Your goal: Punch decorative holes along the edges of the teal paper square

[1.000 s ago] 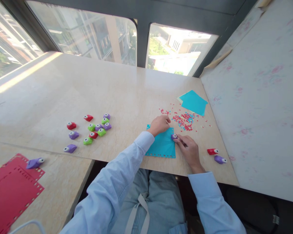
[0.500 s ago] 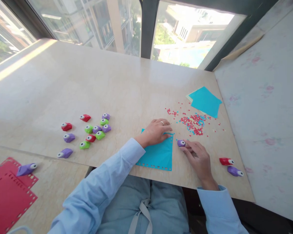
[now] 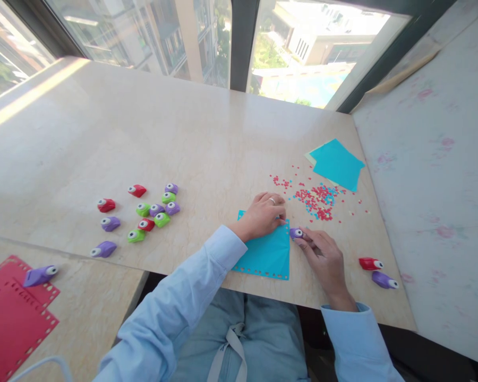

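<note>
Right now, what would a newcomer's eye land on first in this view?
Probably the teal sheet at the near table edge: the left hand presses on its far edge while the right hand holds a small purple punch at its right edge. Next, the scatter of red and teal confetti just beyond, and the cluster of colourful punches to the left.

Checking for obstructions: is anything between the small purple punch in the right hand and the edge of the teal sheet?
Nothing visible. The purple punch in the right hand sits right at the teal sheet edge; the left hand presses the sheet's far corner.
</note>
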The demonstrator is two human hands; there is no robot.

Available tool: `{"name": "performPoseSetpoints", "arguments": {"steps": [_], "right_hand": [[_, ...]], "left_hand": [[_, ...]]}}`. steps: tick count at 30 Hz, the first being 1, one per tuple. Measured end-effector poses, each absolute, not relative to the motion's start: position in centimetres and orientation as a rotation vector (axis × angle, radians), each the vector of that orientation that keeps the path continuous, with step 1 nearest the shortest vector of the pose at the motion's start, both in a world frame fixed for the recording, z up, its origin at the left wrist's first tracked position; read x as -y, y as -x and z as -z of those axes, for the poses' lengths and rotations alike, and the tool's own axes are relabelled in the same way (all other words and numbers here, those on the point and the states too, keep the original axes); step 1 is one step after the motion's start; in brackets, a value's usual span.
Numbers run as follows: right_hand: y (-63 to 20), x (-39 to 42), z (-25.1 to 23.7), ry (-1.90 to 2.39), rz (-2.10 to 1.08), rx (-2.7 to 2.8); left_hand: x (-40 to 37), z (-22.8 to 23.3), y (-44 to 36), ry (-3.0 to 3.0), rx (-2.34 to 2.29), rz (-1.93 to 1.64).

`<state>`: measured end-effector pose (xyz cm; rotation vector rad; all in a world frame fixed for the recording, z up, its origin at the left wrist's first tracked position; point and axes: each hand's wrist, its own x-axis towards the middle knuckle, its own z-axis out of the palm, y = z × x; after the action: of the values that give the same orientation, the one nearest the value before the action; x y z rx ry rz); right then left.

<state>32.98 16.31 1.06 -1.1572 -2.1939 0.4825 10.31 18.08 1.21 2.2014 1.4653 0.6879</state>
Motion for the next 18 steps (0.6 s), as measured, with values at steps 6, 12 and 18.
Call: {"name": "performPoseSetpoints", "arguments": {"steps": [6,12,18], "right_hand": [[-33.01,-16.32,-0.94,1.153,-0.489,2.179],[-32.97,-16.37,-0.71,1.134,-0.459,2.177],[-33.03,-16.34,-0.69,1.146,-0.466,2.168]], "left_hand": [[-17.68,-1.04,-10.71,-2.217,-1.515,-0.709],[-17.63,-0.89,-10.76,-2.164,-1.526,-0.755],[-17.65,-0.92,-10.99,-2.104,-1.549,-0.826]]}}
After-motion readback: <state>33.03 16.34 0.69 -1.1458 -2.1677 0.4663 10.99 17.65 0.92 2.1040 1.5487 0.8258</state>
